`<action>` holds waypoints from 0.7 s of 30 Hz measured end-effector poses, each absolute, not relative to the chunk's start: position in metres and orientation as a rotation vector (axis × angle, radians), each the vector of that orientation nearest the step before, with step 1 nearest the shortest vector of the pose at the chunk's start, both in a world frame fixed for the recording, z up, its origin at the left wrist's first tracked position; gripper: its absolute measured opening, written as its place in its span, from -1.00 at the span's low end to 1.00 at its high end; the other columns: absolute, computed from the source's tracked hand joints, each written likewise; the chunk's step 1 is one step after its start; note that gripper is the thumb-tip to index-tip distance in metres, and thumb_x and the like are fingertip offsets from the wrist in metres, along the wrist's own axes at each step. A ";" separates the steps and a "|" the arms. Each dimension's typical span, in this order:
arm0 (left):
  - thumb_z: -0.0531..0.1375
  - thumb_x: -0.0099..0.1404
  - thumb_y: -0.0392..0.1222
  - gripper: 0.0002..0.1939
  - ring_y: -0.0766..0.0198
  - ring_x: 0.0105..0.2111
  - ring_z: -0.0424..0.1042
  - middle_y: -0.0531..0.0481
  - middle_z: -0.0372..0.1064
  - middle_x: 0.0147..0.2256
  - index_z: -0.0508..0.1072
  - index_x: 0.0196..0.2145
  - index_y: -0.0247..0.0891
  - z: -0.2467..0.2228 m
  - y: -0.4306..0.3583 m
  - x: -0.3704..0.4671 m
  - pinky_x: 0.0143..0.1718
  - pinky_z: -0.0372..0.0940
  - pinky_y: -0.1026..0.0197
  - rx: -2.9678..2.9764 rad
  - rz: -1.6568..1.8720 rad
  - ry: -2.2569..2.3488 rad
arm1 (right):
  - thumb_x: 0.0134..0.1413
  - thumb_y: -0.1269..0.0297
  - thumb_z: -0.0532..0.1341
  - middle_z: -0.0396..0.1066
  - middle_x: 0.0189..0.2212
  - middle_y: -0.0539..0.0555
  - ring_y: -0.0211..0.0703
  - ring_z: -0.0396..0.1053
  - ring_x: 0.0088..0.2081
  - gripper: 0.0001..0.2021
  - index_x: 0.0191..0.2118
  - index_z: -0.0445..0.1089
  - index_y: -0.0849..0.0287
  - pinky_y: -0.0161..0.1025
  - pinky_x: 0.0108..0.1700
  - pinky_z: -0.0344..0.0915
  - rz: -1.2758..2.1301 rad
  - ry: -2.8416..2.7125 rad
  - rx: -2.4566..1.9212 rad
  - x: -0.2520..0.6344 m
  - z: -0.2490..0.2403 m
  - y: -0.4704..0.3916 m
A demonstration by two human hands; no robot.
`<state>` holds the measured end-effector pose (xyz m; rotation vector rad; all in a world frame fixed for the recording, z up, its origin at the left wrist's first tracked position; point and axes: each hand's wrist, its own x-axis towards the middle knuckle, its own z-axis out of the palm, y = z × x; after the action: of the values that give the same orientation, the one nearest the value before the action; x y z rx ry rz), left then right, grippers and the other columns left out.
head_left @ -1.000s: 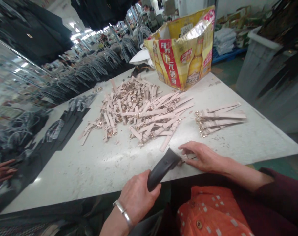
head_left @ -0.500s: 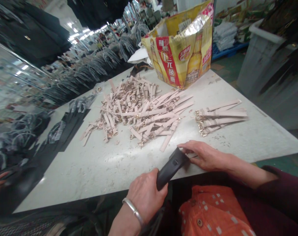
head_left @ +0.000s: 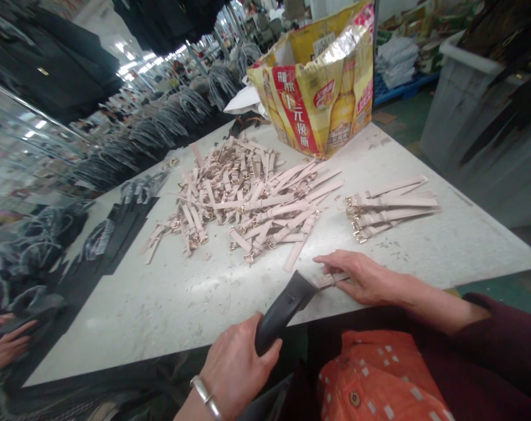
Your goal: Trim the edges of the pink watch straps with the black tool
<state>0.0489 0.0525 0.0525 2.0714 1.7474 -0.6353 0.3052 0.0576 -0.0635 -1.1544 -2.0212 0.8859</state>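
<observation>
One pale strap (head_left: 326,282), axis roughly sideways, pinched by right hand (head_left: 364,276); at left end, black tool (head_left: 285,310) clenched in left hand (head_left: 235,363).

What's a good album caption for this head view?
Left hand grips a black tool, right hand a pale strap; a strap pile lies beyond.

L hand (head_left: 235,359) grips blk tool (head_left: 285,307), prob. touching pale strap (head_left: 326,281) in R hand (head_left: 366,278).
</observation>
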 end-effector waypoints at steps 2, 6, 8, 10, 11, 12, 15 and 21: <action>0.06 0.16 0.00 -0.71 0.28 -0.46 0.39 -0.02 0.42 -0.44 0.41 -0.30 -0.23 0.051 0.052 0.056 -0.45 0.12 0.32 2.080 -0.641 1.717 | -0.13 0.55 0.11 0.42 -0.20 0.10 -0.13 0.34 -0.18 -0.38 0.14 0.19 0.16 -0.20 -0.10 0.26 0.888 -2.014 -1.150 0.305 -0.063 0.058; 0.05 0.16 -0.01 -0.71 0.30 -0.49 0.38 -0.03 0.42 -0.44 0.42 -0.32 -0.24 0.045 0.055 0.073 -0.49 0.09 0.33 2.134 -0.602 1.700 | -0.13 0.54 0.13 0.43 -0.22 0.09 -0.14 0.35 -0.19 -0.39 0.14 0.19 0.15 -0.22 -0.12 0.26 0.892 -2.002 -1.152 0.305 -0.063 0.058; 0.05 0.15 -0.03 -0.73 0.31 -0.51 0.36 -0.03 0.41 -0.46 0.42 -0.34 -0.24 0.042 0.058 0.077 -0.50 0.08 0.33 2.158 -0.576 1.699 | -0.13 0.53 0.13 0.43 -0.22 0.10 -0.14 0.35 -0.20 -0.38 0.16 0.16 0.17 -0.23 -0.12 0.26 0.888 -1.994 -1.155 0.305 -0.064 0.058; 0.07 0.14 -0.04 -0.74 0.31 -0.51 0.36 -0.01 0.41 -0.47 0.43 -0.35 -0.24 0.040 0.060 0.076 -0.50 0.08 0.33 2.137 -0.544 1.703 | -0.13 0.53 0.14 0.42 -0.21 0.10 -0.13 0.35 -0.19 -0.36 0.17 0.14 0.18 -0.22 -0.11 0.26 0.887 -1.987 -1.158 0.305 -0.065 0.058; 0.07 0.13 -0.04 -0.74 0.32 -0.50 0.35 0.00 0.41 -0.48 0.43 -0.35 -0.25 0.040 0.061 0.073 -0.50 0.08 0.33 2.111 -0.523 1.708 | -0.13 0.52 0.15 0.42 -0.20 0.10 -0.13 0.35 -0.19 -0.35 0.17 0.13 0.18 -0.21 -0.11 0.26 0.888 -1.986 -1.160 0.305 -0.065 0.058; 0.07 0.13 -0.04 -0.74 0.32 -0.50 0.35 0.01 0.40 -0.48 0.43 -0.36 -0.25 0.040 0.061 0.070 -0.49 0.09 0.33 2.081 -0.501 1.714 | -0.14 0.51 0.16 0.42 -0.20 0.10 -0.13 0.35 -0.19 -0.35 0.18 0.13 0.17 -0.21 -0.10 0.26 0.887 -1.988 -1.160 0.305 -0.065 0.058; 0.07 0.15 -0.03 -0.75 0.33 -0.51 0.35 0.03 0.39 -0.50 0.41 -0.39 -0.25 0.042 0.060 0.055 -0.49 0.10 0.34 2.011 -0.443 1.741 | -0.13 0.48 0.18 0.42 -0.21 0.10 -0.13 0.35 -0.21 -0.35 0.18 0.13 0.17 -0.20 -0.12 0.26 0.879 -1.994 -1.159 0.305 -0.064 0.057; 0.08 0.15 -0.03 -0.75 0.33 -0.51 0.35 0.05 0.38 -0.53 0.40 -0.39 -0.26 0.043 0.051 0.041 -0.49 0.10 0.34 1.971 -0.447 1.721 | -0.07 0.43 0.20 0.42 -0.24 0.10 -0.15 0.35 -0.25 -0.48 0.09 0.24 0.17 -0.24 -0.18 0.26 0.864 -2.014 -1.151 0.304 -0.064 0.058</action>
<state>0.0405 0.0509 0.0433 1.9713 1.7210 -0.4471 0.3045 0.0583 -0.0642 -1.1513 -2.0139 0.8641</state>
